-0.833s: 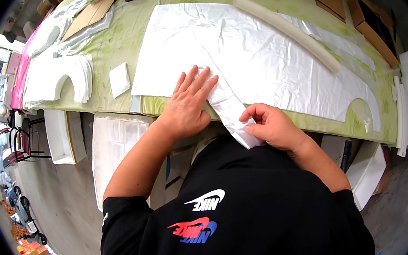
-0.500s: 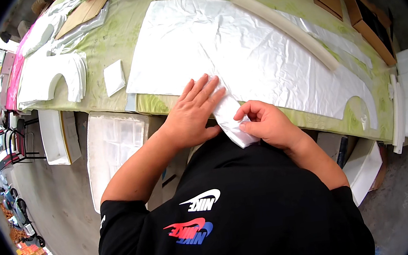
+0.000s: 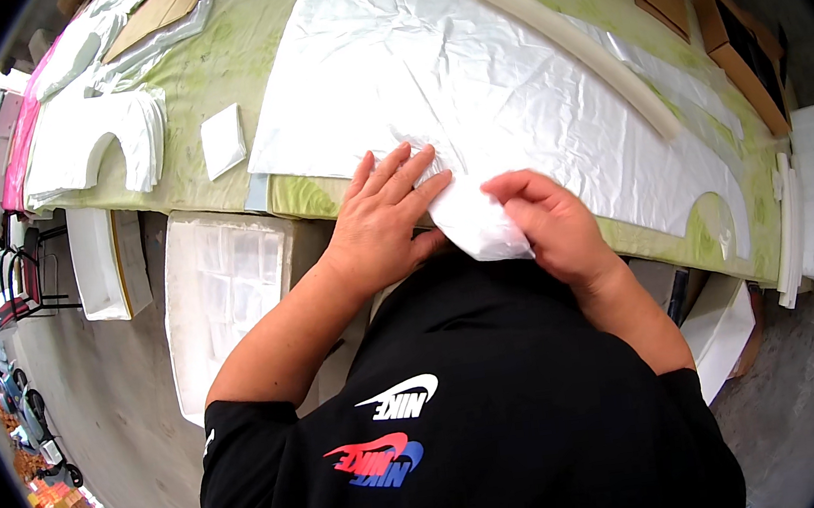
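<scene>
A large crinkled sheet of thin white plastic (image 3: 337,81) lies spread on the green-patterned tablecloth (image 3: 213,45). At the table's near edge, a small bunched piece of thin white plastic (image 3: 473,218) hangs over towards my body. My left hand (image 3: 378,219) rests flat, fingers extended, on the plastic at that edge. Opposite it, my right hand (image 3: 556,225) has its thumb and fingers closed on the right side of the bunched piece. Whether this piece joins the large sheet cannot be made out.
A pale tube (image 3: 575,54) lies across the sheet's right part. To the left are a small folded white packet (image 3: 222,140) and a stack of white pieces with a curved cutout (image 3: 145,143). A translucent bin (image 3: 228,309) stands below the table edge; cardboard boxes (image 3: 741,55) stand far right.
My right hand has moved slightly right and up, spreading the narrow folded strip into a wider, looser piece. My left hand stays pressed flat in nearly the same spot.
</scene>
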### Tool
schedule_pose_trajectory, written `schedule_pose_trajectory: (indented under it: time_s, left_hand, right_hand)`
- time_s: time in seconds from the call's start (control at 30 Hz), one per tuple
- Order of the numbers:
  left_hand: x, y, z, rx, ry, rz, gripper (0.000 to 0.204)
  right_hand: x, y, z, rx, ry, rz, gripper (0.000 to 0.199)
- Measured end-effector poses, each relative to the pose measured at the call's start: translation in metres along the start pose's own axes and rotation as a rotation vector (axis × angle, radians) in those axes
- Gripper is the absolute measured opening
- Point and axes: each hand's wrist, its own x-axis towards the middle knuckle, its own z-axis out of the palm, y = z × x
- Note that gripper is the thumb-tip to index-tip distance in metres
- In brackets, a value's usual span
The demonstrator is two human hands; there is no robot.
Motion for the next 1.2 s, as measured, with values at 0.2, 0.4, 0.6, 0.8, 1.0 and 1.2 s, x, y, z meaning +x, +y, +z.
schedule_pose_trajectory:
  time_s: [0.2, 0.4, 0.6, 0.8, 1.0, 1.2]
  left_hand:
    - [0.001, -0.002, 0.005, 0.025, 0.026, -0.017, 0.05]
    - [0.002, -0.005, 0.005, -0.129, 0.049, -0.091, 0.044]
    - [0.005, -0.007, 0.007, -0.385, 0.222, -0.237, 0.077]
    - [0.005, -0.007, 0.017, -0.374, 0.329, -0.244, 0.091]
    - [0.005, 0.0, 0.009, -0.184, 0.228, -0.329, 0.086]
    - [0.009, 0.001, 0.004, 0.095, 0.099, -0.086, 0.07]
  right_hand:
    - [0.019, 0.004, 0.0, -0.401, 0.035, -0.205, 0.033]
    - [0.039, 0.003, 0.003, -0.804, -0.102, -0.425, 0.022]
    - [0.059, -0.011, 0.016, -0.775, 0.017, -0.085, 0.019]
    - [0.075, -0.016, 0.021, -0.901, 0.113, 0.005, 0.028]
    - [0.079, -0.024, 0.031, -1.098, 0.066, 0.036, 0.027]
    - [0.079, -0.023, 0.031, -1.163, 0.048, 0.004, 0.027]
